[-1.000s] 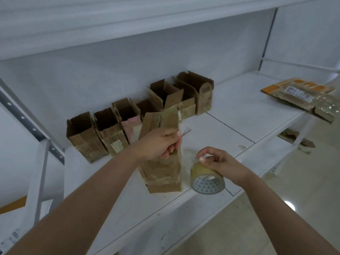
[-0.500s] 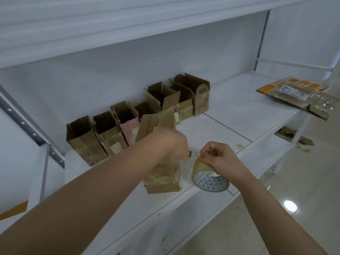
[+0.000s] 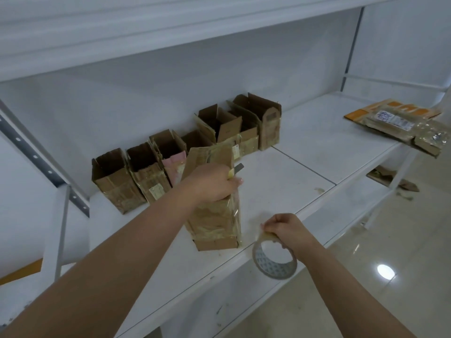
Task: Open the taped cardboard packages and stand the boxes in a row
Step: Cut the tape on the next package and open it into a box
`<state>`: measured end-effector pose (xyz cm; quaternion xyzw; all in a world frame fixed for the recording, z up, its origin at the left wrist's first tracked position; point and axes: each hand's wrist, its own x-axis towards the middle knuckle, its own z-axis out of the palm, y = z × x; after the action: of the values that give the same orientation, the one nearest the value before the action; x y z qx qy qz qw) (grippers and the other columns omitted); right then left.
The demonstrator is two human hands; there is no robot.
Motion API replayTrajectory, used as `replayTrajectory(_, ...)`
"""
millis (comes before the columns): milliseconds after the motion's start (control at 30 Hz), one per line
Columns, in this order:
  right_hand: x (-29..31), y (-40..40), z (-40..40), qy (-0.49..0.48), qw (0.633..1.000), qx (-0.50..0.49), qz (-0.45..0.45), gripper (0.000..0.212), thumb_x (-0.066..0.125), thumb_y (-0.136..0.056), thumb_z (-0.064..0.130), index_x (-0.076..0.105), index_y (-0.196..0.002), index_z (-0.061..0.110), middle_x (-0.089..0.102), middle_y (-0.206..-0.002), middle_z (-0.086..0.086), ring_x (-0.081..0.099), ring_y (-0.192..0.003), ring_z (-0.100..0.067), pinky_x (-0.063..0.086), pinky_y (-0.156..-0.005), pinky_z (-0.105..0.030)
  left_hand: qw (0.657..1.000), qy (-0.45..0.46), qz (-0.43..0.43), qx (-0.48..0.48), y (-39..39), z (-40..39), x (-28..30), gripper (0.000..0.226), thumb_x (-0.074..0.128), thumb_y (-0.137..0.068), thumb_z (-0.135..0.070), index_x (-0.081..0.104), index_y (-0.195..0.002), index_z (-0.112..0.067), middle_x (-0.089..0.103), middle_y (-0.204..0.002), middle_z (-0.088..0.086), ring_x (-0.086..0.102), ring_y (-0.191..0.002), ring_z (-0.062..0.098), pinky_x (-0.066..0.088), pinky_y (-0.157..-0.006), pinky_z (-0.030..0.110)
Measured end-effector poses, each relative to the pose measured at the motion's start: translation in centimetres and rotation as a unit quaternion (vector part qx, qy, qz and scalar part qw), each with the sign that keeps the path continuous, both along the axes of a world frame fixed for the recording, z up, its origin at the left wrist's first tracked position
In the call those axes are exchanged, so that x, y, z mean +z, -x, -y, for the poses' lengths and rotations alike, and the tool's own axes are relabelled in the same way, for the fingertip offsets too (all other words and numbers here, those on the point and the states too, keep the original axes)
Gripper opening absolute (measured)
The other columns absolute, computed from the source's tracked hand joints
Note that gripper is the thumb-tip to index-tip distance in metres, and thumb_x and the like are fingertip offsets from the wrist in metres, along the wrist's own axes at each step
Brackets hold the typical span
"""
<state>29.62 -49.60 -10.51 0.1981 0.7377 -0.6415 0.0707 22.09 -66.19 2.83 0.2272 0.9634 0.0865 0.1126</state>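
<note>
Fingers of the left hand (image 3: 214,182) clamp a cutter (image 3: 238,169) against the taped box (image 3: 214,215) at six o'clock of the opened row (image 3: 185,157), right hand (image 3: 284,228) pinching the tape roll (image 3: 274,261); one-handed bracing could let the blade slip or tip the box.

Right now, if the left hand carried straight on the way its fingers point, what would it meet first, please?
The left hand, gripping the tall taped cardboard box with a grey-tipped cutter, points right along the white shelf. That way looks free, though depth is unclear.
</note>
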Motion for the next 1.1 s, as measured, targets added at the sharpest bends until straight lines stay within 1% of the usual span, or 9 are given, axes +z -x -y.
replayTrajectory(233,0.6,0.5,-1.5,-0.019,0.998,-0.056,-0.037,0.020,0.068,-0.090,0.016,0.060,-0.074,0.006,0.054,-0.062,-0.008,0.046,-0.050,-0.017,0.036,-0.041,-0.021,0.997,0.074,-0.034,0.015,-0.3,-1.6,-0.3,0.025,0.068,-0.086,-0.027,0.047,-0.076,-0.017,0.048,-0.074,-0.001,0.050,-0.066,0.014,0.035,-0.052,0.024)
replayTrajectory(467,1.6,0.3,-1.9,-0.025,0.996,-0.064,-0.059,0.018,0.069,-0.089,0.019,0.062,-0.076,0.008,0.061,-0.069,-0.007,0.054,-0.062,-0.019,0.039,-0.048,-0.024,0.989,0.123,-0.079,0.028,-0.9,-2.4,-1.0,0.025,0.067,-0.089,-0.023,0.058,-0.109,-0.010,0.057,-0.094,0.002,0.059,-0.084,0.019,0.043,-0.060,0.026)
replayTrajectory(567,2.0,0.2,-2.2,-0.041,0.994,-0.069,-0.072,0.018,0.068,-0.089,0.020,0.064,-0.076,0.010,0.062,-0.067,-0.001,0.054,-0.060,-0.014,0.039,-0.052,-0.024,0.993,0.056,-0.090,0.054,-0.5,-2.2,-0.7,0.040,0.067,-0.089,-0.040,0.059,-0.115,-0.011,0.058,-0.097,0.002,0.060,-0.089,0.020,0.047,-0.064,0.029)
replayTrajectory(667,2.6,0.3,-2.2,-0.037,0.992,-0.080,-0.085,0.018,0.068,-0.090,0.020,0.063,-0.076,0.009,0.061,-0.064,0.001,0.052,-0.058,-0.012,0.039,-0.052,-0.025,0.974,0.076,-0.172,0.128,-0.1,-2.1,-0.3,0.060,0.054,-0.090,-0.060,0.055,-0.126,-0.012,0.053,-0.124,0.011,0.060,-0.097,0.022,0.035,-0.053,0.028)
replayTrajectory(700,2.7,0.3,-2.0,-0.033,0.992,-0.082,-0.088,0.018,0.068,-0.090,0.021,0.063,-0.076,0.009,0.061,-0.065,0.001,0.052,-0.058,-0.012,0.039,-0.052,-0.025,0.970,0.093,-0.173,0.141,-0.1,-2.2,-0.4,0.058,0.052,-0.092,-0.060,0.057,-0.125,-0.012,0.054,-0.124,0.011,0.059,-0.093,0.021,0.032,-0.051,0.027)
replayTrajectory(767,2.8,0.5,-1.8,-0.028,0.992,-0.086,-0.092,0.020,0.068,-0.090,0.023,0.064,-0.079,0.007,0.061,-0.066,0.000,0.052,-0.057,-0.012,0.039,-0.053,-0.025,0.974,0.096,-0.149,0.138,-0.2,-2.1,-0.8,0.040,0.052,-0.095,-0.050,0.064,-0.105,-0.013,0.061,-0.093,0.001,0.055,-0.073,0.014,0.027,-0.048,0.026)
replayTrajectory(833,2.7,0.6,-2.0,-0.028,0.990,-0.098,-0.096,0.021,0.068,-0.090,0.024,0.065,-0.079,0.006,0.061,-0.063,0.001,0.051,-0.053,-0.009,0.039,-0.055,-0.025,0.980,0.088,-0.139,0.109,-0.1,-1.5,-0.5,0.026,0.056,-0.095,-0.042,0.061,-0.092,-0.016,0.052,-0.076,-0.005,0.050,-0.068,0.012,0.026,-0.048,0.025)
replayTrajectory(967,2.7,0.9,-2.6,-0.023,0.988,-0.117,-0.102,0.023,0.068,-0.091,0.024,0.061,-0.074,0.010,0.060,-0.061,0.000,0.052,-0.052,-0.009,0.039,-0.055,-0.025,0.991,0.083,-0.106,0.014,-0.4,0.9,0.4,0.039,0.067,-0.088,-0.037,0.060,-0.122,-0.019,0.061,-0.105,-0.002,0.057,-0.094,0.017,0.048,-0.071,0.030)
replayTrajectory(1100,3.0,1.2,-2.9,-0.025,0.987,-0.118,-0.109,0.023,0.068,-0.091,0.024,0.062,-0.074,0.010,0.059,-0.063,0.000,0.052,-0.054,-0.011,0.039,-0.055,-0.025,0.994,0.080,-0.079,-0.009,-1.2,4.1,0.7,0.064,0.073,-0.085,-0.026,0.045,-0.143,-0.026,0.054,-0.135,-0.001,0.053,-0.117,0.018,0.050,-0.095,0.033)
